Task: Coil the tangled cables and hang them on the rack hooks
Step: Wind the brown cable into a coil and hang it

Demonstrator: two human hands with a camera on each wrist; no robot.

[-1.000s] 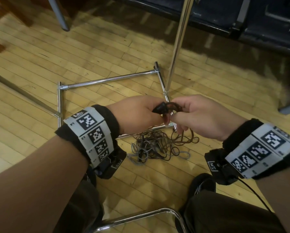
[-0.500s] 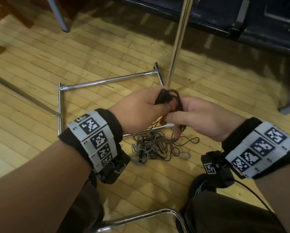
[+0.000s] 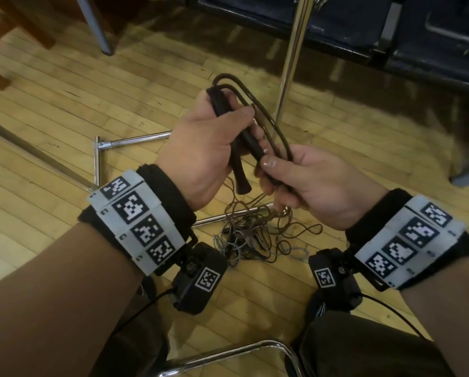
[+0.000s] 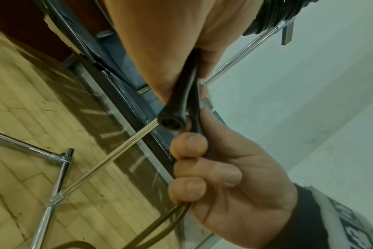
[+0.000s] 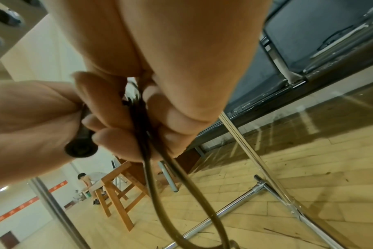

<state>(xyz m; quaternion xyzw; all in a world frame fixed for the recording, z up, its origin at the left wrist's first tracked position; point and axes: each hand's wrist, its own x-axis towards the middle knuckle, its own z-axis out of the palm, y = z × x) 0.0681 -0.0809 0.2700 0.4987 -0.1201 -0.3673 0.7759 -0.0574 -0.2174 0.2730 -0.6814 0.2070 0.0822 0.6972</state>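
**Both hands grasp a dark cable above the tangle**

Left hand (image 3: 209,148) is clenched round the dark cable (image 3: 271,129) and its black connector ends (image 3: 240,183), loops standing up above the fist. Right hand (image 3: 309,183) pinches the same cable just beside it, strands trailing down to the tangled cables (image 3: 255,235) on the wooden floor (image 3: 51,104), against the chrome rack base (image 3: 130,138). Rack's upright pole (image 3: 290,58) rises behind the hands.

Dim, even indoor light; soft shadows, wide-angle edge warp, blurred wrist close-ups.
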